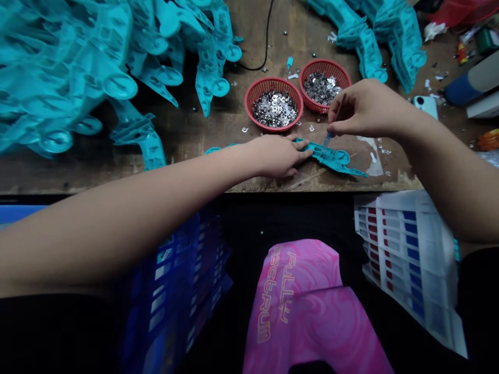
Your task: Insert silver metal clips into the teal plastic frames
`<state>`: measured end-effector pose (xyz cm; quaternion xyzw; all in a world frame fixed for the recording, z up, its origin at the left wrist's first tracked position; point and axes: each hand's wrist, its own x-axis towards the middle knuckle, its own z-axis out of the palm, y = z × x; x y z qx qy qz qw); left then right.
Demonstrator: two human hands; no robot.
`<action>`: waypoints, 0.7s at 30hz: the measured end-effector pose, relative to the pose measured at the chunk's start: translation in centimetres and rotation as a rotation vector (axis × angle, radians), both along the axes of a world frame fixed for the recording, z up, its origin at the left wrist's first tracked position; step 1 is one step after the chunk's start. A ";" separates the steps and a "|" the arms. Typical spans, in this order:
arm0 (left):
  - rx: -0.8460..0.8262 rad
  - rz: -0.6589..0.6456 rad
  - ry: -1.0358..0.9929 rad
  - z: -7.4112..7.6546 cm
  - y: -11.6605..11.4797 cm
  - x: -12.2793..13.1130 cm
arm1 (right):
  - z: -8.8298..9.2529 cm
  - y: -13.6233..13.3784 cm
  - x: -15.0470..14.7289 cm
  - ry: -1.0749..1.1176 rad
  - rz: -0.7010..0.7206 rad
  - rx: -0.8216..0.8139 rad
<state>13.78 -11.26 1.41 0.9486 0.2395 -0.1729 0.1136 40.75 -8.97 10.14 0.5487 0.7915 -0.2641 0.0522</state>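
Note:
A teal plastic part (335, 160), long and narrow with a round disc near one end, lies at the front of the wooden table. My left hand (278, 156) rests on it with fingers stretched out and spread, pressing its middle. Above the same part, my right hand (349, 111) is closed in a pinch around a thin tool with a clear bluish end (328, 138). That end points down at the part, and the tool's exact kind does not show. Just behind my hands stand a red basket (249, 106) and a second red basket (339, 65), both holding small shiny metal pieces.
A large pile of teal parts (78, 67) fills the left of the table (195, 171). More teal parts (362, 44) lie at the back right, near a phone (425, 106). A blue crate (175, 280) and a white crate (424, 249) stand below the table edge.

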 end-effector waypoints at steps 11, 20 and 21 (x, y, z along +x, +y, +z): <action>-0.021 0.007 -0.017 -0.3 -0.2 -0.1 | 0.3 0.1 -0.5 -0.024 0.058 -0.069; -0.003 -0.004 0.003 -0.4 -0.2 -0.2 | -0.1 0.4 -0.4 -0.005 0.086 -0.067; 0.001 -0.010 0.011 -0.3 -0.3 -0.1 | -0.2 0.4 -0.3 0.005 0.091 -0.066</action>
